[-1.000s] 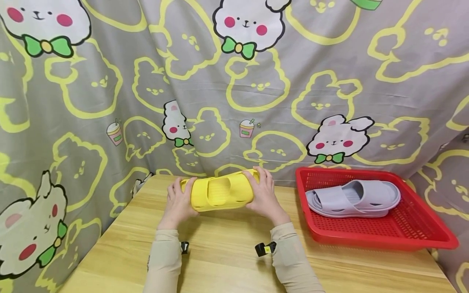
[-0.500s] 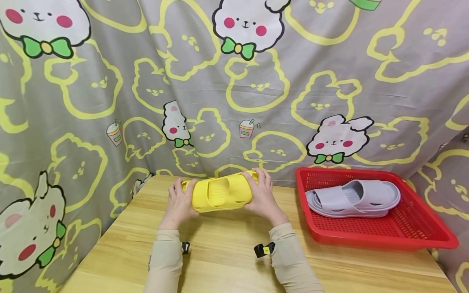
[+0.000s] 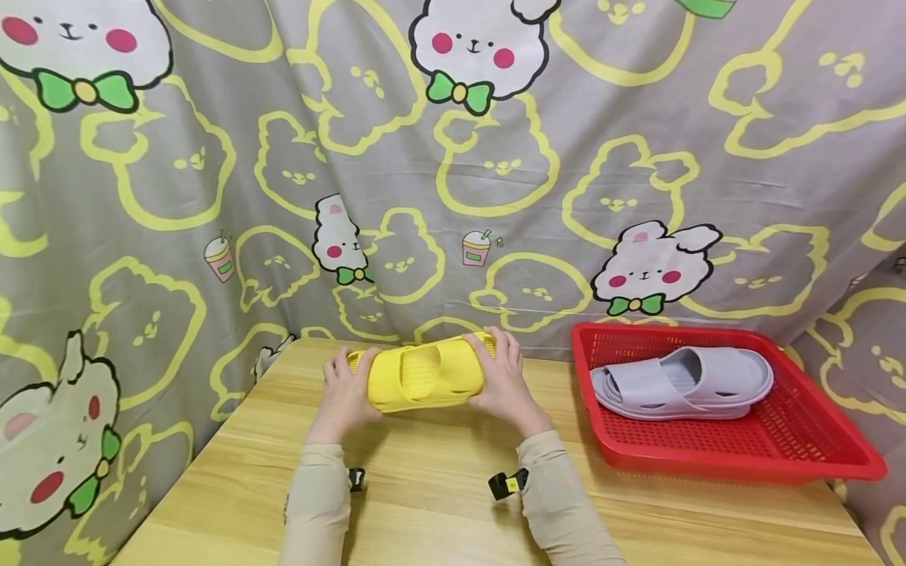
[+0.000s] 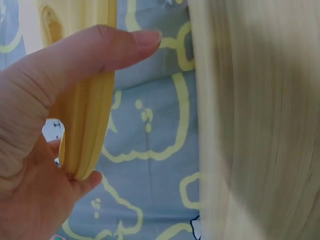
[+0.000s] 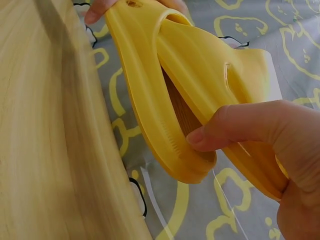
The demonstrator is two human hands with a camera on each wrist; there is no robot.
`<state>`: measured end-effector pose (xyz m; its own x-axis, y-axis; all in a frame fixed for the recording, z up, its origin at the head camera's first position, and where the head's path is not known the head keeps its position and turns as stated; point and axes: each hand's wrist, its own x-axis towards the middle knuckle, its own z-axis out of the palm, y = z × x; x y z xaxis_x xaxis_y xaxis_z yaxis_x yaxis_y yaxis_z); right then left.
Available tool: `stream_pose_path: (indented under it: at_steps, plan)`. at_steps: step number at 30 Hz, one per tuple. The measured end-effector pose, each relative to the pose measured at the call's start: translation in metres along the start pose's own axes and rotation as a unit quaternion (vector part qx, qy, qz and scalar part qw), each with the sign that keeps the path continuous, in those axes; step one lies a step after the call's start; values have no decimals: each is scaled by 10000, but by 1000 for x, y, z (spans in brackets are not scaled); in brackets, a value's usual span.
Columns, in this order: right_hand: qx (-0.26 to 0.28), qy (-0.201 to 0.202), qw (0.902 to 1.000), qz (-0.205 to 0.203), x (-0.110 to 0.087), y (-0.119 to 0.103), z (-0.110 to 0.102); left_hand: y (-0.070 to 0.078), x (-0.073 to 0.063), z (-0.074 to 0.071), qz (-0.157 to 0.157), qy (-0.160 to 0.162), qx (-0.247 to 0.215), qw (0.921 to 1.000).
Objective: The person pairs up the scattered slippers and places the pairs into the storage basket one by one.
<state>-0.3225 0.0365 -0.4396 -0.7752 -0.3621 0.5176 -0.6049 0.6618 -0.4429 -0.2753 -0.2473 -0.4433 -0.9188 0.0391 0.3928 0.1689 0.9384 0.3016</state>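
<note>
A pair of yellow slippers [image 3: 456, 368], one tucked into the other, is held up over the wooden table between both hands. My left hand [image 3: 347, 401] grips the left end, and its thumb crosses the yellow slipper [image 4: 90, 125] in the left wrist view. At the opposite end, my right hand [image 3: 510, 387] grips the pair with its thumb toward me. The right wrist view shows the yellow slippers [image 5: 140, 90] overlapping at an angle, with a gap between their soles and the right thumb [image 5: 215, 132] at that gap. Part of each hand's fingers is hidden behind the slippers.
To the right stands a red plastic basket [image 3: 708, 464] with perforated sides, holding grey slippers [image 3: 729, 373] stacked together. The wooden table [image 3: 425, 487] ends at a patterned grey curtain [image 3: 396, 173] behind and on both sides. Black wrist cameras [image 3: 506, 485] sit at the sleeves.
Both hands keep their grip on the yellow slippers. The right hand and its end of the pair have shifted very slightly left and down.
</note>
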Motion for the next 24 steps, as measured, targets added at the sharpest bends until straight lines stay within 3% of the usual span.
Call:
stream_pose_path:
  at_steps: [6, 24]
  plan:
    - [-204, -46, 9998, -35, -2, 0, 2, -6, -3, -3, -111, -209, -129, 9996]
    - [-177, 184, 9997, -31, -1, -7, -10, -1, 1, -6, -57, -159, -184, 9997]
